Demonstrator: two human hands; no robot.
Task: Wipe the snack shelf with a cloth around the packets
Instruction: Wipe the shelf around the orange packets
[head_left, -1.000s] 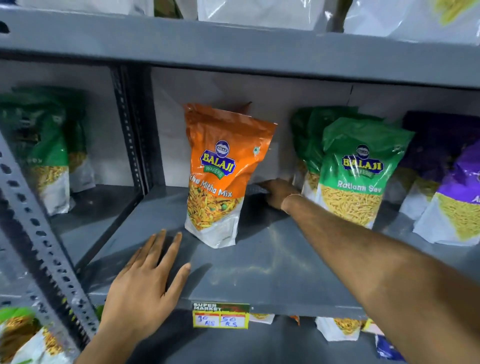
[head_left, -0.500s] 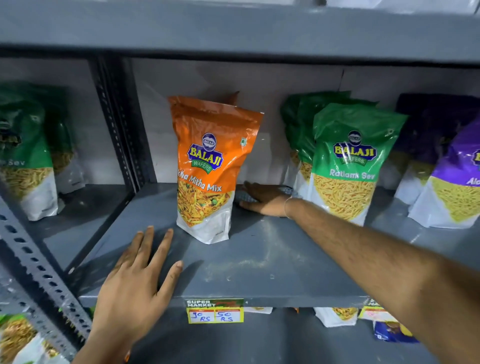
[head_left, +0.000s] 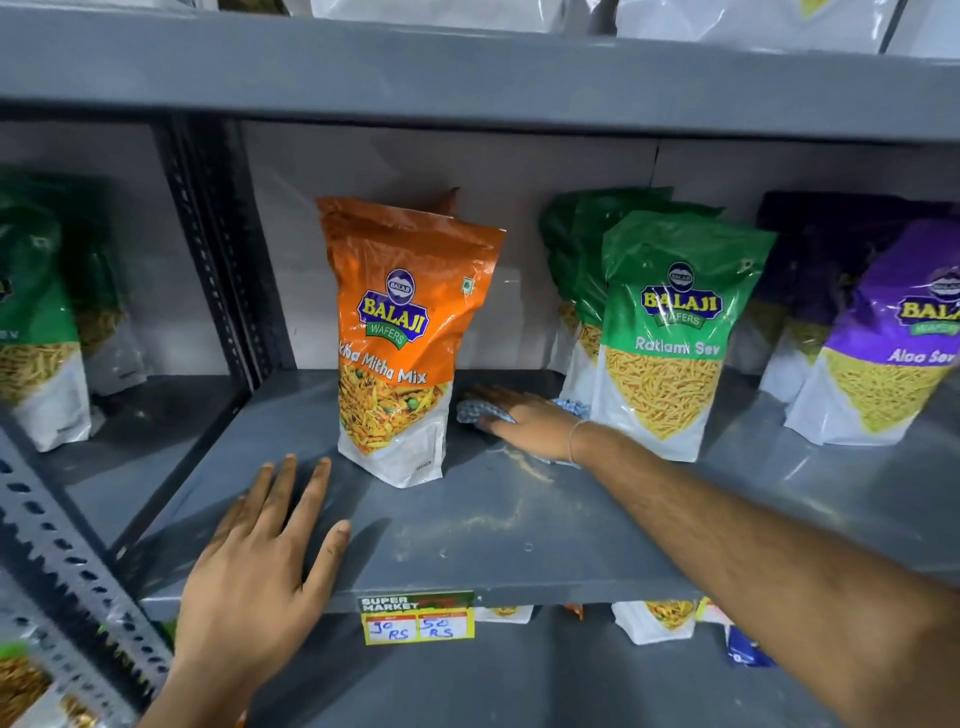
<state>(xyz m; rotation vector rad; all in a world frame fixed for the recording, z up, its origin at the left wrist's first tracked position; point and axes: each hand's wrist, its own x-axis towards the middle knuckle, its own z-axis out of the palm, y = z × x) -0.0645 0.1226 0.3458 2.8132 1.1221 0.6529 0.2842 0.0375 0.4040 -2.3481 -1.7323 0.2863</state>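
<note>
The grey metal shelf (head_left: 498, 525) holds upright snack packets. My right hand (head_left: 524, 423) lies flat on a blue-and-white cloth (head_left: 480, 410), pressing it onto the shelf between the orange packet (head_left: 405, 332) and the green packet (head_left: 670, 327). The cloth shows only at the fingertips and beside the wrist. My left hand (head_left: 265, 561) rests flat on the shelf's front edge, fingers spread, left of the orange packet. Dusty streaks mark the shelf in front of my right hand.
A purple packet (head_left: 893, 338) stands at the right, with more green packets (head_left: 576, 270) behind. Green packets (head_left: 41, 338) fill the left bay beyond a perforated upright (head_left: 218, 249). A yellow price tag (head_left: 418, 618) hangs below the edge. Another shelf (head_left: 467, 73) runs overhead.
My right hand has slid forward and right from the back of the shelf, flattening out, and the cloth under it has come into sight. My left hand has stayed on the front edge.
</note>
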